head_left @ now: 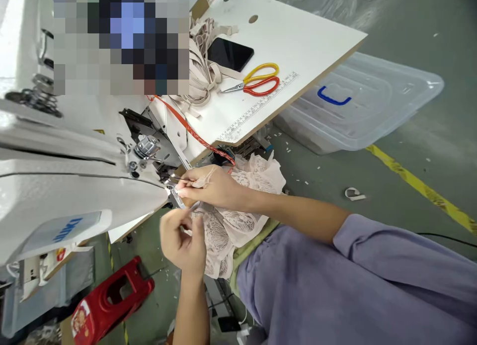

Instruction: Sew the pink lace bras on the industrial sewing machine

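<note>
Lace fabric (242, 218), pale pink, hangs over the lap and up to the sewing machine's needle area. My right hand (214, 186) pinches a light, sheer bit of it beside the metal presser parts (175, 193). Just below, my left hand (184, 240) is curled, its thumb and index finger bent toward each other near the fabric's edge. A small grey, shiny piece shows at its fingertips; what it is cannot be made out. The white sewing machine (74, 196) reaches in from the left, its needle end close to both hands.
On the white table (316, 42) lie yellow-and-red scissors (244, 86), a black phone (231, 54) and a heap of beige straps (199, 76). A red braided cord (190, 129) crosses its edge. A lidded clear box (372, 101) and red stool (112, 300) stand on the floor.
</note>
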A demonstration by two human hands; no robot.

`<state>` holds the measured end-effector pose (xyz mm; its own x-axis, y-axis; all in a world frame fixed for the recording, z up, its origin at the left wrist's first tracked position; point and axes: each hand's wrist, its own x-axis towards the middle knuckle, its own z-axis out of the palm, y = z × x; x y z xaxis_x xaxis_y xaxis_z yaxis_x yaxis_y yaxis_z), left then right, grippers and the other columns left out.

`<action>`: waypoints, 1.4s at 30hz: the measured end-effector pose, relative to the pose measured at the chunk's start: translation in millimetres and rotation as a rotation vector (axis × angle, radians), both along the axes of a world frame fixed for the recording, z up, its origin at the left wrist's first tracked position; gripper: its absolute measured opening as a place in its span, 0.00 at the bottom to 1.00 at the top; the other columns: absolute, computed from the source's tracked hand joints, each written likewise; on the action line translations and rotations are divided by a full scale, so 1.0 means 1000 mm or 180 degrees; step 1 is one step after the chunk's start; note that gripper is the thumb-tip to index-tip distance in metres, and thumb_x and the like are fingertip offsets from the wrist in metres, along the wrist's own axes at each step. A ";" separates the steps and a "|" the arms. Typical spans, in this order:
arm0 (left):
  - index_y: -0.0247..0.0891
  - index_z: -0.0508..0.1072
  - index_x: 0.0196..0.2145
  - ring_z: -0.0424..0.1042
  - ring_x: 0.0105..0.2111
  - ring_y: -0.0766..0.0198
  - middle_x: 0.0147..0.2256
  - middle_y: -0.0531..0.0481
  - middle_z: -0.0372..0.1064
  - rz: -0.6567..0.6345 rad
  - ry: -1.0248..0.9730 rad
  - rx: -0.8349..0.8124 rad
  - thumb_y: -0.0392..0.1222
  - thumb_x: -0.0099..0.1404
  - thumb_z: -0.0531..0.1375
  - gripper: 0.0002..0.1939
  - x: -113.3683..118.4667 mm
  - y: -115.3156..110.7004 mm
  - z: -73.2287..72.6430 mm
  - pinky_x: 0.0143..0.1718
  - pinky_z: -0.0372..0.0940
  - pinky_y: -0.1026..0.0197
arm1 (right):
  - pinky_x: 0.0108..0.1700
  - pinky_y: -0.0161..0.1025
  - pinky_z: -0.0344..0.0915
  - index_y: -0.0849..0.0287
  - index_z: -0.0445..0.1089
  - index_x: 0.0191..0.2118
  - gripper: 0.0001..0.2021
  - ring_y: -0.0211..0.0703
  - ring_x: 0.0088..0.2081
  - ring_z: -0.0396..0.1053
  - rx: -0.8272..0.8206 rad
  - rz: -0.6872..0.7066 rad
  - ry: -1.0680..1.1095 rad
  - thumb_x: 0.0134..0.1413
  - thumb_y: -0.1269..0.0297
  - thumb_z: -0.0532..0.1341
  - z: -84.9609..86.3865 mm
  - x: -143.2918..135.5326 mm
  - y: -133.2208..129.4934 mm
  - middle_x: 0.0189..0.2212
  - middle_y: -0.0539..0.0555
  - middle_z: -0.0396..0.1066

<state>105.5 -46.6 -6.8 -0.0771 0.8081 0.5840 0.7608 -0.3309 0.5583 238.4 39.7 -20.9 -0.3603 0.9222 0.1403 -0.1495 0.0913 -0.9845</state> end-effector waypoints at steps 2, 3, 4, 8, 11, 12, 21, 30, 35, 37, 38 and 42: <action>0.40 0.71 0.42 0.63 0.29 0.69 0.33 0.55 0.63 0.0630 -0.0319 0.0189 0.43 0.63 0.66 0.11 0.004 0.013 -0.004 0.33 0.62 0.63 | 0.38 0.34 0.59 0.59 0.72 0.33 0.07 0.37 0.35 0.67 -0.0127 -0.0070 0.0218 0.57 0.62 0.61 -0.006 0.006 -0.006 0.30 0.48 0.72; 0.39 0.69 0.41 0.63 0.29 0.69 0.33 0.56 0.61 0.1007 -0.0358 0.0228 0.44 0.61 0.67 0.13 0.007 0.021 -0.007 0.34 0.63 0.62 | 0.37 0.34 0.60 0.59 0.73 0.32 0.07 0.37 0.34 0.66 -0.0196 -0.0083 0.0272 0.56 0.62 0.62 -0.009 0.009 -0.008 0.30 0.48 0.71; 0.39 0.68 0.37 0.62 0.29 0.68 0.32 0.56 0.59 0.1362 -0.0351 0.0262 0.46 0.59 0.68 0.14 0.011 0.030 -0.011 0.34 0.62 0.62 | 0.37 0.34 0.60 0.59 0.73 0.33 0.06 0.37 0.33 0.66 -0.0276 -0.0075 0.0306 0.56 0.62 0.62 -0.013 0.011 -0.009 0.29 0.48 0.71; 0.42 0.60 0.29 0.63 0.30 0.64 0.29 0.56 0.57 0.1993 -0.0408 0.0430 0.50 0.65 0.62 0.15 0.027 0.058 -0.027 0.33 0.62 0.60 | 0.34 0.34 0.60 0.59 0.73 0.35 0.07 0.37 0.30 0.65 -0.0558 -0.0002 0.0459 0.55 0.61 0.63 -0.023 0.016 -0.011 0.29 0.49 0.71; 0.42 0.63 0.38 0.65 0.35 0.62 0.35 0.52 0.61 0.1669 -0.0462 0.0433 0.50 0.70 0.53 0.09 0.026 0.064 -0.036 0.33 0.62 0.60 | 0.33 0.34 0.60 0.59 0.72 0.34 0.07 0.36 0.30 0.63 -0.0605 0.0036 0.0539 0.55 0.61 0.63 -0.025 0.019 -0.012 0.30 0.49 0.71; 0.42 0.64 0.40 0.65 0.36 0.62 0.37 0.51 0.62 0.1569 -0.0448 0.0421 0.49 0.70 0.52 0.09 0.023 0.063 -0.037 0.33 0.62 0.61 | 0.33 0.34 0.59 0.59 0.72 0.34 0.07 0.35 0.29 0.63 -0.0614 0.0057 0.0551 0.56 0.61 0.63 -0.025 0.020 -0.012 0.29 0.49 0.71; 0.40 0.70 0.40 0.64 0.32 0.66 0.35 0.54 0.62 0.0741 -0.0247 0.0334 0.40 0.64 0.62 0.06 -0.008 0.020 -0.029 0.37 0.65 0.61 | 0.30 0.33 0.55 0.61 0.69 0.30 0.09 0.33 0.27 0.61 -0.0743 0.0851 0.0974 0.58 0.61 0.64 -0.031 0.047 0.007 0.26 0.48 0.69; 0.36 0.68 0.56 0.76 0.34 0.63 0.48 0.38 0.76 -0.1383 0.2241 0.0317 0.31 0.66 0.61 0.21 -0.005 0.015 0.002 0.31 0.66 0.63 | 0.19 0.32 0.34 0.58 0.44 0.09 0.36 0.21 0.08 0.40 -0.2881 0.0301 0.0922 0.63 0.42 0.47 -0.114 0.201 -0.021 0.04 0.41 0.40; 0.38 0.74 0.44 0.74 0.30 0.65 0.31 0.50 0.77 -0.1179 0.2179 0.0553 0.34 0.63 0.66 0.11 -0.039 0.026 0.017 0.32 0.67 0.63 | 0.21 0.28 0.32 0.61 0.54 0.23 0.21 0.20 0.15 0.37 -0.2096 -0.1549 0.1312 0.71 0.67 0.41 -0.095 0.198 0.006 0.15 0.37 0.46; 0.39 0.74 0.39 0.71 0.28 0.67 0.29 0.53 0.73 -0.0772 0.1771 0.0415 0.32 0.64 0.64 0.06 -0.042 0.023 0.016 0.30 0.65 0.64 | 0.20 0.27 0.37 0.59 0.62 0.31 0.12 0.23 0.17 0.42 -0.1917 -0.1475 0.1186 0.68 0.63 0.55 -0.085 0.167 0.008 0.20 0.39 0.56; 0.38 0.74 0.36 0.69 0.26 0.69 0.27 0.54 0.71 -0.0529 0.1509 0.0284 0.31 0.65 0.63 0.04 -0.039 0.021 0.015 0.29 0.63 0.65 | 0.19 0.28 0.40 0.58 0.65 0.35 0.09 0.25 0.18 0.45 -0.1942 -0.1359 0.1114 0.66 0.59 0.59 -0.078 0.147 0.003 0.22 0.42 0.62; 0.38 0.72 0.29 0.63 0.24 0.70 0.23 0.57 0.64 0.0129 0.0685 0.0085 0.34 0.65 0.62 0.07 -0.008 0.013 0.008 0.27 0.58 0.65 | 0.18 0.30 0.43 0.57 0.66 0.42 0.24 0.30 0.18 0.45 -0.2358 0.1040 0.1067 0.65 0.39 0.52 -0.046 0.065 -0.044 0.21 0.44 0.55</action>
<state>97.3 -33.9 1.0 0.0196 0.7909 0.6117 0.8744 -0.3102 0.3730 303.6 -3.8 -67.2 -0.6695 0.6759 -0.3080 -0.3487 -0.6522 -0.6731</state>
